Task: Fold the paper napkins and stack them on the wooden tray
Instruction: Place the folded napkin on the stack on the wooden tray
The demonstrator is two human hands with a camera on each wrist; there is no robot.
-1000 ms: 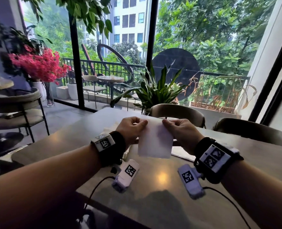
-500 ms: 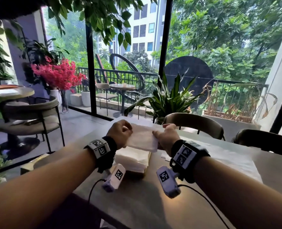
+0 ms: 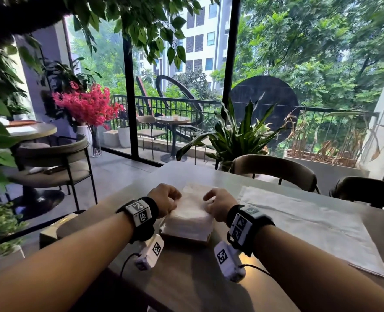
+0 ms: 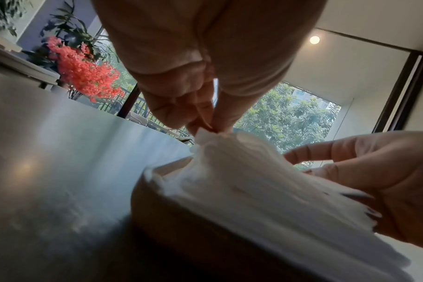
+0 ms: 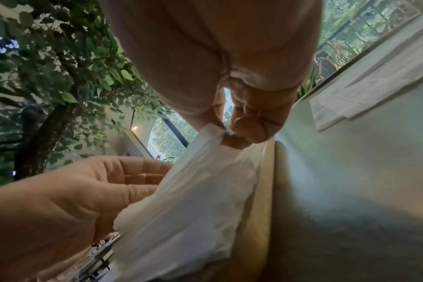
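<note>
A stack of folded white napkins (image 3: pixel 186 224) fills the wooden tray (image 4: pixel 181 215) at the table's near left. One folded napkin (image 3: pixel 192 199) lies across the top of the stack, held at both ends. My left hand (image 4: pixel 205 127) pinches its left corner between thumb and fingers. My right hand (image 5: pixel 226 133) pinches the right corner the same way. In the head view the left hand (image 3: pixel 164 200) and right hand (image 3: pixel 218 206) flank the stack, knuckles up. The tray's wall (image 5: pixel 256 190) shows beside the napkins.
A pile of unfolded white napkins (image 3: pixel 299 224) lies flat on the grey table (image 3: pixel 186 278) to the right of the tray. Two chair backs (image 3: pixel 274 170) stand along the far edge. A potted plant (image 3: pixel 238 136) and glass wall are behind them.
Both hands have carried the folded napkin from mid-air above the table down and left onto the stack in the tray. The head view swung left with them.
</note>
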